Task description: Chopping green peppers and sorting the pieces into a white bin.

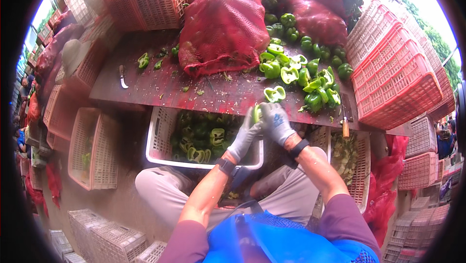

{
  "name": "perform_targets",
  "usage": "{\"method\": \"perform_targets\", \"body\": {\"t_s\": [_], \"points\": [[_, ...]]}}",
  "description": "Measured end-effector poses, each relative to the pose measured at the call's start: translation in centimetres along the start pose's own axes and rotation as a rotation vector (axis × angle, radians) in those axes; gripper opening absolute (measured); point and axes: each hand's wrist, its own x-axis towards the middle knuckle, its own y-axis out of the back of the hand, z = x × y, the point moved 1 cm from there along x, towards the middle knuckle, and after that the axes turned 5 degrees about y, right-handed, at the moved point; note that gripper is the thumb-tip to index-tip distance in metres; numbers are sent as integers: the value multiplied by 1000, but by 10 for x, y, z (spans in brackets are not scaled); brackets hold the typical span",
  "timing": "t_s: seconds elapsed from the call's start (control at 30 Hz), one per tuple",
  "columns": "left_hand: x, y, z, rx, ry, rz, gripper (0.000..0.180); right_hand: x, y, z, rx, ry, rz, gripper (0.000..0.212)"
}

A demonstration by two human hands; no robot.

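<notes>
A green bell pepper (257, 114) is held between my two grey-gloved hands, just off the table's near edge. My left hand (247, 133) is closed round its left side. Pressed against its right side, my right hand (276, 126) is closed as well, its fingers partly hidden. Beyond them a halved pepper (274, 94) lies cut side up, showing its pale inside. Several cut peppers (310, 84) are heaped to the right of it. Below my left hand stands a white crate (158, 139) holding cut green peppers (196, 154).
Full red mesh sacks (221, 25) stand on the table (160, 85), whole peppers (310, 45) spilling beside them. A curved knife (123, 77) lies left; a wooden-handled knife (345, 126) lies right. Pink crates (395, 73) rise at the right. A lower-right crate (361, 178) holds pale scraps.
</notes>
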Motion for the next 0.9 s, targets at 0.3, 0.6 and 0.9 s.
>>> {"method": "perform_targets", "body": {"t_s": [0.3,0.6,0.9], "points": [[-20,29,-26,445,-131,346,63,-6,-28,-52,7,-90,-227,31],[-35,55,-29,436,-103,190,58,-10,-31,-42,804,-472,-417,27],[-30,80,-47,203,62,145,53,-41,-40,0,1970,-1054,-77,21]]}}
